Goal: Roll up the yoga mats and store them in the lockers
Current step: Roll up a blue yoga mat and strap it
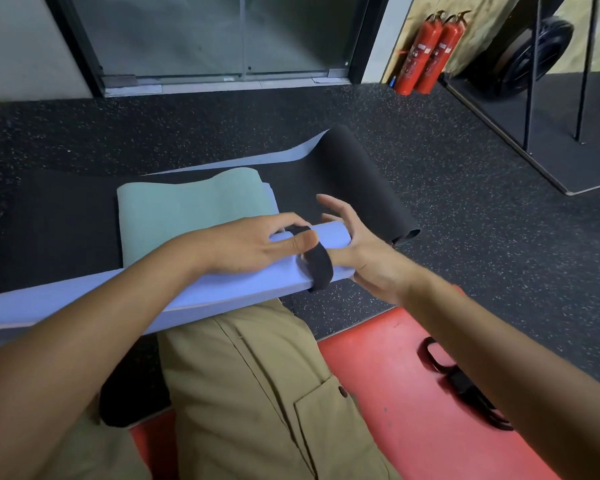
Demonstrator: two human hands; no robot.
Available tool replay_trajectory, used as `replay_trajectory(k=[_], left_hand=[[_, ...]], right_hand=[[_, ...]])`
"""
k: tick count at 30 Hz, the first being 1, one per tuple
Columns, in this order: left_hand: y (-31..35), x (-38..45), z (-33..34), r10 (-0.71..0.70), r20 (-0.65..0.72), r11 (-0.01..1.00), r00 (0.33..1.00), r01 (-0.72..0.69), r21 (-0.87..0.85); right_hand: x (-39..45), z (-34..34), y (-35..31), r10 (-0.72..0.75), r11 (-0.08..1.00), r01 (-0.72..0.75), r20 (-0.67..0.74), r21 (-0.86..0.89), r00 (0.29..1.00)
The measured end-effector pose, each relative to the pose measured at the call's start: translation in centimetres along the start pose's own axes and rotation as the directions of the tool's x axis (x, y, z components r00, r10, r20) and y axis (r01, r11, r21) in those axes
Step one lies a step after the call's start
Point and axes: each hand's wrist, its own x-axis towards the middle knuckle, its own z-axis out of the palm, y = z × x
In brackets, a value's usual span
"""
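Lavender rolled yoga mat [222,285], lying across the person's tan-trousered lap [257,375], one end running off to the left. Left hand [253,247]: rests on top of the roll, thumb and fingers touching a black strap [317,261] looped round the roll near its right end; whether this grip pinches the strap, cannot tell. Pale green mat [187,209]: flat on the floor just beyond the left grip. Black mat [354,188]: spread beyond both grips, its right end curled up. Right hand [357,247]: at the roll's right end, fingers spread apart, thumb against the roll beside the strap. Second black strap [461,382]: on red flooring [378,375] under the right forearm. Two red fire extinguishers [426,53]: far right wall.
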Motion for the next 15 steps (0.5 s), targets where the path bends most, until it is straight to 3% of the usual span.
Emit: replay_trajectory(k=[3,6,11,15], left_hand=[[-0.4,0.1,0.0,-0.012,-0.032,1.0,0.999,0.013,0.017],[0.1,0.2,0.3,-0.048,-0.051,0.998,0.998,0.05,0.044],[0.7,0.5,0.8,-0.086,-0.043,0.991,0.995,0.09,0.103],[0.9,0.5,0.9,-0.119,-0.026,0.983,0.993,0.122,0.136]], right_hand=[[-1.0,2.1,2.9,-0.092,0.979,0.142,-0.306,0.147,0.948],[-2.0,4.2,5.1,-0.062,0.922,0.239,-0.491,0.306,0.869],[-3.8,6.9,6.8,-0.032,0.842,0.288,-0.49,0.456,0.871],[-4.2,6.8,7.2,-0.067,0.892,0.241,-0.415,0.383,0.907]])
